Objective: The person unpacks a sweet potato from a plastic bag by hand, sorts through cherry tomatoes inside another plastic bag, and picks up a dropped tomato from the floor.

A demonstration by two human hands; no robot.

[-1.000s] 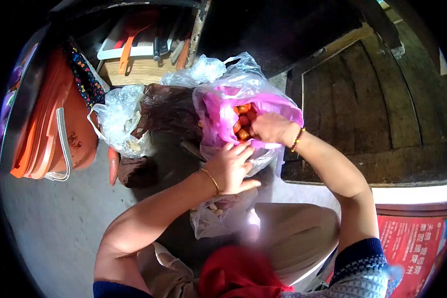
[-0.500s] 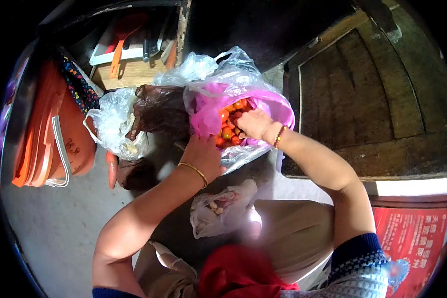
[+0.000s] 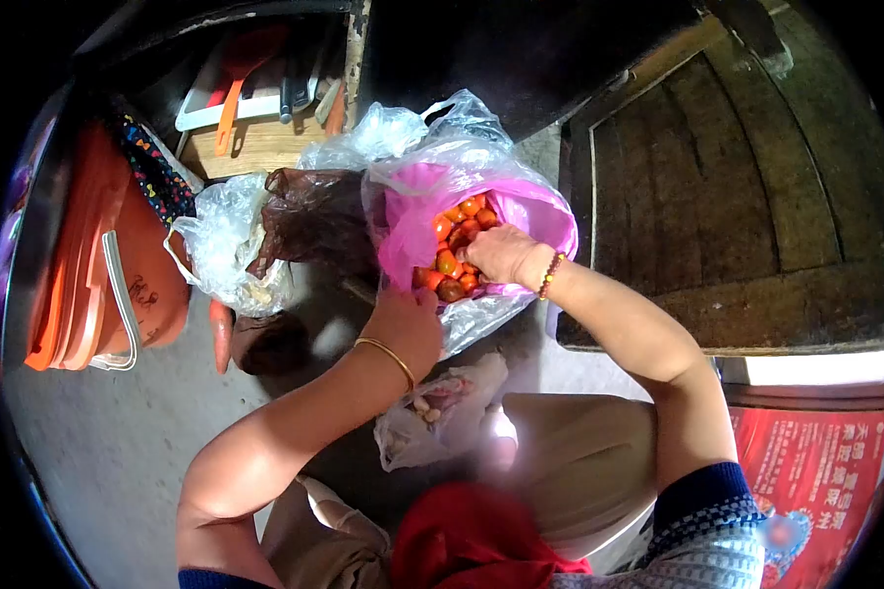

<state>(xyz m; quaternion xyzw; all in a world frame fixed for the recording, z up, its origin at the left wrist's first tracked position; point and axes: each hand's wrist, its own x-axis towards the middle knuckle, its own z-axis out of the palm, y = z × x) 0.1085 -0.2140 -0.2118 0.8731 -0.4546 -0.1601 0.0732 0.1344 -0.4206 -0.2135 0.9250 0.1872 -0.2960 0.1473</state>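
Note:
Small red and orange tomatoes [image 3: 452,218] lie in a pink plastic bag [image 3: 411,211], which has a clear plastic bag [image 3: 481,152] around it. With closed fingers, my left hand [image 3: 408,322] grips the near left rim of the pink bag. My right hand [image 3: 501,255] reaches in from the right, its fingers curled down against a tomato; the fingertips are partly hidden. Below the left hand, a small clear bag [image 3: 432,427] holds pale, small pieces that look like garlic cloves.
Left of the tomatoes are a dark brown bag [image 3: 316,216], a white plastic bag [image 3: 228,236] and a carrot [image 3: 221,334]. Stacked orange buckets [image 3: 147,280] stand far left. An orange spatula [image 3: 230,116] lies at the back. A wooden door [image 3: 707,187] stands open at right.
My left hand has shifted slightly down along the bag's rim, uncovering more tomatoes at the near left. The right hand has moved a little lower, fingers still among the tomatoes.

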